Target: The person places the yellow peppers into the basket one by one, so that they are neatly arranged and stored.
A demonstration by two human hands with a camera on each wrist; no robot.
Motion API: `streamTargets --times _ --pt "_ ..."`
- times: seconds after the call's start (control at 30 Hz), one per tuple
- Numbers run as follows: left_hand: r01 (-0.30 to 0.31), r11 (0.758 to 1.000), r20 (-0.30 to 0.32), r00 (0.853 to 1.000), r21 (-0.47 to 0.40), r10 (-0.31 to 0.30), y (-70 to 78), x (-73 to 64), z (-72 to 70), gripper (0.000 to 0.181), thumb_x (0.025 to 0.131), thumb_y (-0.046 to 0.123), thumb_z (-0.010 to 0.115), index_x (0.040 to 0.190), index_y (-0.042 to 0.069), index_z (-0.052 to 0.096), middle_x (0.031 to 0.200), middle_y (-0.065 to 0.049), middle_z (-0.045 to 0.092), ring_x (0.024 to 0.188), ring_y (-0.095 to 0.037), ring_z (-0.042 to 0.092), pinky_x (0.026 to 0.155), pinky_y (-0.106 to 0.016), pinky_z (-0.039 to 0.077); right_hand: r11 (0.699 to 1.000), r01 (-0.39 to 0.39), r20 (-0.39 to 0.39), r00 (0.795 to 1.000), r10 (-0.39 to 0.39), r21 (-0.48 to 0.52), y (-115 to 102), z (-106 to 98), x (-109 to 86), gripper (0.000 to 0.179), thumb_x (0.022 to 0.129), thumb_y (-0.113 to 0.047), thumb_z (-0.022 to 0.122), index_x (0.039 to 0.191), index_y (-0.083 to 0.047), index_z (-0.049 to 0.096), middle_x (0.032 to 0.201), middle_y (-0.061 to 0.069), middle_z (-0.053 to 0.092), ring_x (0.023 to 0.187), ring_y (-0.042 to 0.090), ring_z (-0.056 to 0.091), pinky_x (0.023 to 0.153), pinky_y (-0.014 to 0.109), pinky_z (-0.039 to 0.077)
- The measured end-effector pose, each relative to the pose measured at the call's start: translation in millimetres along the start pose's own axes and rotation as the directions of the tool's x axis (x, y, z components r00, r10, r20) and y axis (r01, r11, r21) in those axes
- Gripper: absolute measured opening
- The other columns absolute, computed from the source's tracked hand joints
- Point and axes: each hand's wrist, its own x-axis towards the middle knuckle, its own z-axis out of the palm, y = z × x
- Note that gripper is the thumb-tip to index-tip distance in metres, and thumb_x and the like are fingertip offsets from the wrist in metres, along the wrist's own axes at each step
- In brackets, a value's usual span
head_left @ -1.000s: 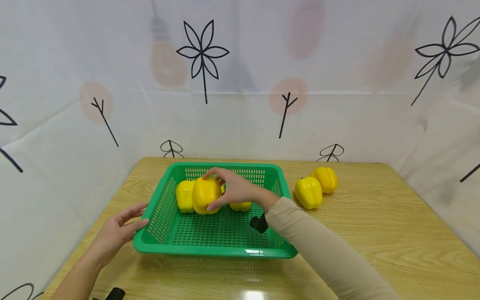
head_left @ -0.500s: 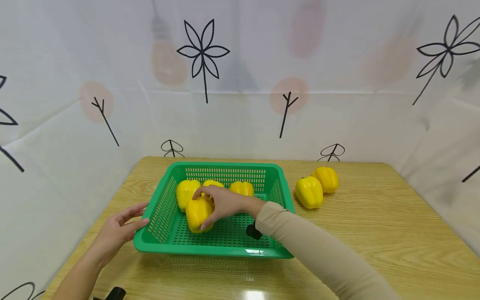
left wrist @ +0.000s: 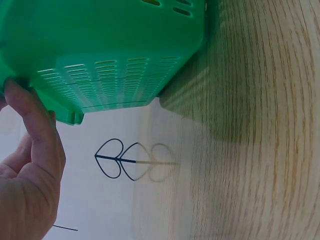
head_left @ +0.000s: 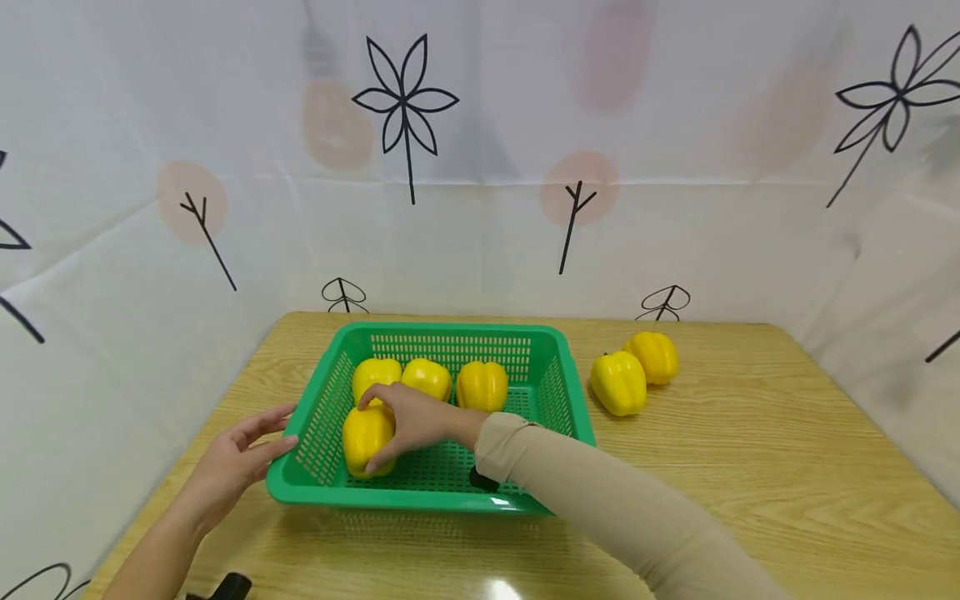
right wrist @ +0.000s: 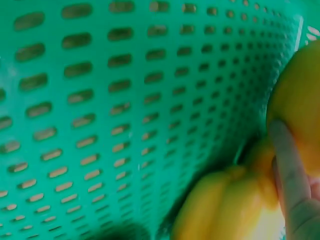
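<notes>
Inside the green plastic basket (head_left: 352,498), my right hand (head_left: 416,417) grips a yellow bell pepper (head_left: 366,442) near the front left corner, thumb at its front and fingers over its far side. Behind it, three more bell peppers line the back: one at the left (head_left: 377,377), one in the middle (head_left: 427,379) and one further right (head_left: 482,387). My left hand (head_left: 236,458) holds the basket's left rim with its thumb on the edge. In the left wrist view, the fingers (left wrist: 42,132) reach under the rim. The right wrist view has a finger (right wrist: 290,165) against the held pepper.
Two more yellow bell peppers, a nearer one (head_left: 618,383) and a farther one (head_left: 652,358), lie on the wooden table (head_left: 750,433) right of the basket. A white patterned cloth (head_left: 480,233) hangs behind the table and along its sides.
My right hand has carried the held bell pepper toward the basket's front left, uncovering the peppers behind it. My left hand has stayed on the rim.
</notes>
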Motion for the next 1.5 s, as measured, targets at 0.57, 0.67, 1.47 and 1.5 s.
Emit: streamTargets --times 0.57,0.67,1.47,1.5 --pt "0.003 1.000 0.003 1.000 -0.026 -0.002 -0.1 1.8 -1.6 0.059 0.092 0.023 0.061 0.143 0.006 0.036 0.137 -0.019 0.029 0.098 -0.005 0.056 0.081 -0.026 0.050 0.999 -0.026 0.048 0.999 0.027 -0.022 -5 0 0.6 0.056 0.080 -0.012 0.075 0.129 -0.017 0.047 0.093 -0.004 0.044 0.084 0.011 0.044 0.072 0.017 0.040" --pt "-0.003 1.000 0.006 1.000 -0.024 0.003 -0.2 2.3 -1.3 0.059 0.092 0.023 0.061 0.143 0.006 0.036 0.137 -0.019 0.030 0.098 -0.006 0.057 0.081 -0.026 0.050 0.999 -0.021 0.043 0.999 0.022 -0.034 -6 -1 0.5 0.055 0.081 -0.011 0.074 0.128 -0.016 0.047 0.092 -0.004 0.046 0.084 0.011 0.046 0.072 0.016 0.040" --pt "0.008 1.000 0.009 1.000 -0.027 -0.008 -1.9 3.3 -2.8 0.059 0.093 0.024 0.059 0.144 0.007 0.034 0.138 -0.019 0.028 0.098 -0.005 0.056 0.081 -0.025 0.050 0.938 0.121 -0.209 0.977 -0.053 0.325 -37 -52 -47.0 0.036 0.083 0.000 0.068 0.116 -0.009 0.057 0.107 0.002 0.055 0.098 0.014 0.054 0.081 0.021 0.049" --pt "0.011 1.000 0.010 1.000 -0.029 -0.011 -2.0 3.3 -2.8 0.059 0.093 0.025 0.059 0.144 0.007 0.034 0.138 -0.019 0.028 0.098 -0.005 0.056 0.081 -0.025 0.050 0.935 0.131 -0.219 0.974 -0.059 0.330 -37 -54 -49.4 0.035 0.084 0.000 0.068 0.116 -0.008 0.057 0.107 0.003 0.055 0.097 0.013 0.054 0.081 0.022 0.049"
